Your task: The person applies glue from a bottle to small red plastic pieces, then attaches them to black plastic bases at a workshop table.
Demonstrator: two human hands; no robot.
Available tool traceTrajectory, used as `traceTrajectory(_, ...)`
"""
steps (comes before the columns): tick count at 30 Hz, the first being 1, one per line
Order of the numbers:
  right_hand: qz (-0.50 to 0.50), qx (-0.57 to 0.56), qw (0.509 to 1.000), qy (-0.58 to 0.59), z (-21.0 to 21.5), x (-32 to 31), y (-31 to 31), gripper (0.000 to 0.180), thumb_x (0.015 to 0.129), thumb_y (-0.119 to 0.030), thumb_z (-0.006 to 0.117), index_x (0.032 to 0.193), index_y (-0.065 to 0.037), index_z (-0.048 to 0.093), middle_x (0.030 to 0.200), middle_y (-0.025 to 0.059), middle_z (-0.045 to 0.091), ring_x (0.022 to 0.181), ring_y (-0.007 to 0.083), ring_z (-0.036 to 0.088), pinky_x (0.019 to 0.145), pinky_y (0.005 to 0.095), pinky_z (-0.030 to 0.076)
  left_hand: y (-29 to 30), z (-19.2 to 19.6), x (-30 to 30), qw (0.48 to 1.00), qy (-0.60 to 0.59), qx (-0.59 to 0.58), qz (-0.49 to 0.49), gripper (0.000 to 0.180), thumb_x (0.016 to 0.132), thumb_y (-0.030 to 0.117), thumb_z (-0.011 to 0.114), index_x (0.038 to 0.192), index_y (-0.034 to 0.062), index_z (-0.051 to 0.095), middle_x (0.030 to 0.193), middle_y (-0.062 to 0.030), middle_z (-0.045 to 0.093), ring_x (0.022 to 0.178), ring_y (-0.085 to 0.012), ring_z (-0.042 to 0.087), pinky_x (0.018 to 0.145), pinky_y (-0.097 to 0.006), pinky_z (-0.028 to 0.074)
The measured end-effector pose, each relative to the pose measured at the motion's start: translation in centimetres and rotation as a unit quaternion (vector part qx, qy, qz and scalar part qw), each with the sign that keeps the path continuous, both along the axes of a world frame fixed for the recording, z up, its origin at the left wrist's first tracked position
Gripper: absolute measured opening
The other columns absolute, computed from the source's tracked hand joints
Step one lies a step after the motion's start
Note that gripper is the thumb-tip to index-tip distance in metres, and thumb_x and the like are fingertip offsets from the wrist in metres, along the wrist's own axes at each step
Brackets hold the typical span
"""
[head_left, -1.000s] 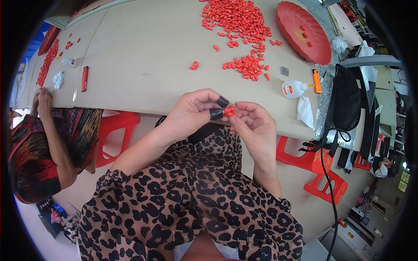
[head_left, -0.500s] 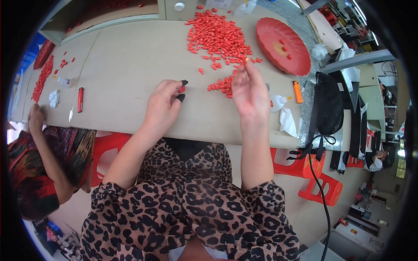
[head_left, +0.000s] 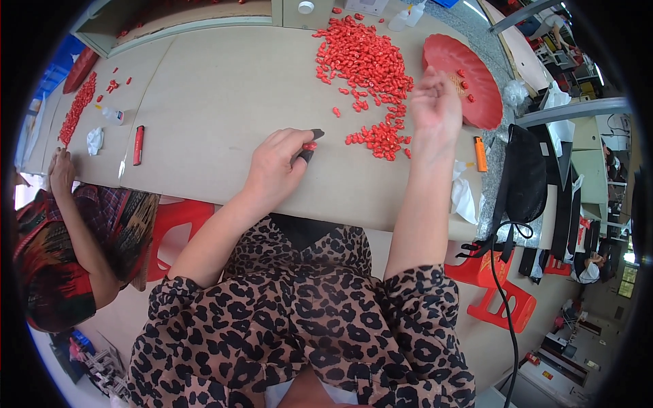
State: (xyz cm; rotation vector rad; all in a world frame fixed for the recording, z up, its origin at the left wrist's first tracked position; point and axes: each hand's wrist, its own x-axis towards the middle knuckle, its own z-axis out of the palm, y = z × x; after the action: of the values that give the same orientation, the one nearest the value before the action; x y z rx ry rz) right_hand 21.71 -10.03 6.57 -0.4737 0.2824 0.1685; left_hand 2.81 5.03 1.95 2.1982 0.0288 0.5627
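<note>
My left hand (head_left: 275,166) is above the tabletop, black covers on its thumb and forefinger tips. Those two fingers pinch a small red peanut-shaped piece (head_left: 311,145). Farther right, my right hand (head_left: 435,102) reaches over the near-left part of a red scalloped tray (head_left: 486,92), its fingers curled together; whatever is between them cannot be made out. A few red pieces and a patch of small golden bits (head_left: 458,83) lie in the tray, partly behind the hand. Left of it spreads a large pile of red pieces (head_left: 364,54), with a smaller cluster (head_left: 381,141) nearer me.
An orange lighter (head_left: 480,154) and a white tissue (head_left: 464,200) lie right of my right forearm, by a partly hidden bottle. Small bottles (head_left: 407,16) stand at the back. At left, a co-worker's hand (head_left: 61,170) is beside more red pieces. A black bag (head_left: 525,173) borders the right side.
My right hand has moved right and away from me, from beside the smaller cluster to the tray, its fingers curling in. My left hand keeps its pinch on the red piece. The view has shifted slightly.
</note>
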Motion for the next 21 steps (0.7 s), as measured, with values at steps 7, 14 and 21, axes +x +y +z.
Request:
traceTrajectory(7,0.288,-0.499,0.775,-0.259,-1.6,-14.0,0.2,0.014,0.074,-0.009,0.060,0.081,0.001,0.054,0.068,0.0017,0.054,0.057,0.0044,0.049,0.049,0.0164,0.038,-1.2,1.5,-1.1,0.994,-0.096,0.012,-0.056,0.033,0.056,-0.011,0.048,0.087,0.0009,0.051,0.077,-0.0108,0.053,0.074,-0.0254,0.052,0.063,-0.033,0.043)
traceTrajectory(14,0.365,-0.287,0.876,-0.127,-2.8,-15.3,-2.9,0.014,0.074,-0.008,0.061,0.084,0.000,0.056,0.068,0.0018,0.056,0.054,0.0032,0.048,0.049,0.0146,0.038,-3.4,2.2,-1.7,0.989,-0.076,-0.025,-0.122,0.041,0.057,-0.011,0.051,0.096,0.0014,0.051,0.084,-0.0111,0.055,0.077,-0.0230,0.055,0.065,-0.030,0.046)
traceTrajectory(21,0.384,-0.245,0.885,-0.099,-2.9,-16.0,-4.9,0.013,0.074,-0.007,0.060,0.084,0.002,0.058,0.064,0.0014,0.055,0.048,0.0035,0.047,0.042,0.0136,0.038,-2.9,0.3,-1.5,0.955,0.001,-0.181,-0.235,0.033,0.059,-0.013,0.049,0.088,0.0014,0.055,0.086,-0.0101,0.056,0.076,-0.0168,0.057,0.063,-0.025,0.047)
